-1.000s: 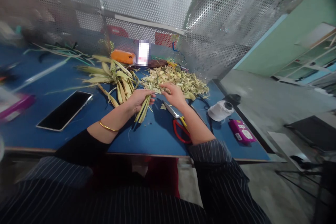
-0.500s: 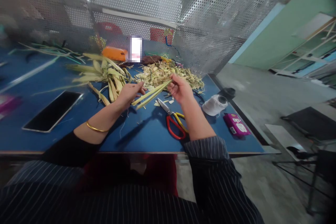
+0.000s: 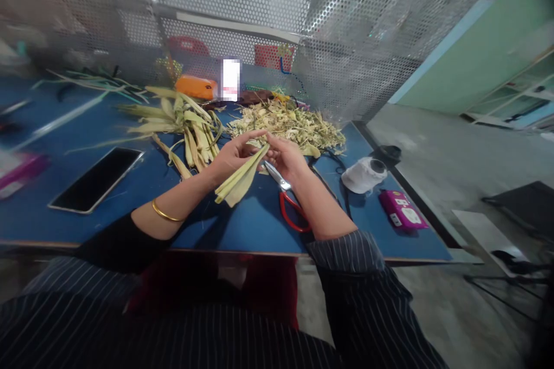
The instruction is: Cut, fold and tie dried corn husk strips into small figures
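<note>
A pale green-yellow corn husk (image 3: 242, 180) slants between my hands, its wide end fanned toward me. My right hand (image 3: 288, 157) pinches the narrow end. The fingers of my left hand (image 3: 234, 157) close on the husk near that end, and the fingertips of both hands meet there. Below the right hand lie scissors (image 3: 284, 184) with a red handle; the other handle is hidden behind my forearm. Left of my hands rests a bunch of husks (image 3: 194, 135). Behind them spreads a heap of shredded husk scraps (image 3: 298, 124).
The blue table (image 3: 173, 233) also bears a dark-screened phone (image 3: 97, 179), a white thread cone (image 3: 363, 175) and a purple packet (image 3: 402, 209). An orange pouch (image 3: 195, 86) lies at the back by a perforated metal screen (image 3: 242, 0). Green strips (image 3: 93, 86) are at the left.
My hands have come together at the husk's narrow end. The husk now shows a wide, fanned face instead of thin strips. The view has shifted slightly left.
</note>
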Motion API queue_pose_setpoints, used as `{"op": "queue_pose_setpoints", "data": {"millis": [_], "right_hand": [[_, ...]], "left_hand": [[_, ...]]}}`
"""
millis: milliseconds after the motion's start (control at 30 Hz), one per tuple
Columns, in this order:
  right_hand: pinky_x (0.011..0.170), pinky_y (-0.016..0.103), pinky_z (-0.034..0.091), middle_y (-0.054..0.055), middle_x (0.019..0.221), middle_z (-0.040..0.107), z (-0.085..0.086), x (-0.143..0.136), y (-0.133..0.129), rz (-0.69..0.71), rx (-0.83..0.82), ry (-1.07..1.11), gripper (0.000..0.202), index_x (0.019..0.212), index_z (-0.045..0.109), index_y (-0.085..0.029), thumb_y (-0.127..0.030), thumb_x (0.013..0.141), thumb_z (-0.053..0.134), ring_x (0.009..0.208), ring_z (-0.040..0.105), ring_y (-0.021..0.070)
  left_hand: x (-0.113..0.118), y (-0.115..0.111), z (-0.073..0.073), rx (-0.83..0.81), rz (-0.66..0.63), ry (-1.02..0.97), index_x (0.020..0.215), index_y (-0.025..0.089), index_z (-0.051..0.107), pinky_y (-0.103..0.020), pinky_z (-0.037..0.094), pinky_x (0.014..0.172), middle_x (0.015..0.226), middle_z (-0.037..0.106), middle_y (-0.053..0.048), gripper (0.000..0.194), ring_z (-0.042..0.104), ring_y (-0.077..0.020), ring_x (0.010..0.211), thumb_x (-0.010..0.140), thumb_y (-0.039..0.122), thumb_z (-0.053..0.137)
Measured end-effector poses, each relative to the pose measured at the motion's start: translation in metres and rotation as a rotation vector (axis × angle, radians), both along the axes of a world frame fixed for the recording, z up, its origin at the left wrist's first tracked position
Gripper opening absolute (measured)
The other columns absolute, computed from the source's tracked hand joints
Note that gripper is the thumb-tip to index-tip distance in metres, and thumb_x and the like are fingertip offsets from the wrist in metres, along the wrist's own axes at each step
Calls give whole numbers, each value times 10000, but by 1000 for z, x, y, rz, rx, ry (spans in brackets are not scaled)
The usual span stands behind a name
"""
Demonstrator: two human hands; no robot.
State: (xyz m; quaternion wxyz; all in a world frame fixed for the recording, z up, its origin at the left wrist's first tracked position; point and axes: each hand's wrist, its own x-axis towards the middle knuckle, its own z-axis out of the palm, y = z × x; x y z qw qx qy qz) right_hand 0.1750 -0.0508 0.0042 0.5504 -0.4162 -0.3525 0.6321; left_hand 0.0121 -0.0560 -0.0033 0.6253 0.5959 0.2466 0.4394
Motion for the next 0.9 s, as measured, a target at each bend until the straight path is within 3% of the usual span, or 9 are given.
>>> {"op": "queue_pose_setpoints", "data": {"millis": [100, 233, 333, 400, 500, 633, 800, 900], "right_hand": [[422, 143, 436, -53, 560, 614, -4, -5, -2, 61, -38, 38, 283, 750, 577, -186, -349, 687, 799, 461, 553, 51], [432, 157, 412, -40, 640, 640, -3, -10, -6, 146, -59, -44, 339, 845, 624, -189, -445, 686, 779, 478, 547, 48], [481, 179, 407, -27, 775, 672, -2, -10, -7, 66, 129, -263, 377, 932, 645, -214, -489, 696, 749, 563, 597, 64], [541, 206, 419, -29, 745, 667, -3, -10, -8, 89, 306, -457, 294, 885, 664, -217, -483, 761, 683, 592, 604, 84], [612, 246, 434, -25, 597, 624, -3, -10, -11, 226, 481, -692, 249, 731, 653, -201, -408, 847, 578, 575, 579, 110], [638, 270, 458, -22, 600, 626, -3, -15, -15, 315, 475, -690, 181, 696, 583, -199, -324, 827, 583, 580, 589, 127], [610, 268, 422, -23, 586, 615, -12, -16, -15, 127, 508, -809, 181, 695, 584, -201, -329, 824, 580, 560, 563, 129], [603, 267, 393, -12, 599, 634, -16, -13, -12, 196, 558, -971, 216, 674, 618, -201, -343, 831, 571, 562, 549, 130]], "left_hand": [[1, 0, -3, 70, 109, 11, 1277, 182, 618, -256, 533, 630, 743, 694, 1, 698, 645, -129, 614, 623, 300, 832], [1, -6, 4, 144, 386, 92, 913, 144, 746, -226, 476, 590, 604, 625, 10, 286, 561, -95, 556, 727, 362, 745], [-2, -8, 13, 159, 489, 115, 767, 150, 693, -223, 452, 569, 584, 598, 9, 234, 538, -95, 539, 760, 383, 707], [-4, -5, 16, 154, 526, 140, 726, 158, 647, -220, 434, 549, 570, 582, 16, 222, 523, -93, 523, 774, 371, 689], [-9, 0, 17, 157, 530, 197, 657, 161, 591, -221, 411, 531, 553, 558, 24, 228, 503, -89, 508, 780, 334, 674], [-11, 1, 17, 156, 507, 224, 664, 151, 606, -217, 396, 526, 555, 543, 35, 236, 494, -85, 520, 748, 348, 706], [-9, -3, 14, -7, 372, 175, 729, 132, 688, -200, 299, 447, 541, 508, 46, 236, 388, -52, 461, 714, 363, 737], [-8, -2, 11, -142, 307, 178, 768, 124, 722, -199, 262, 433, 507, 487, 44, 214, 351, -47, 442, 707, 328, 747]]}}
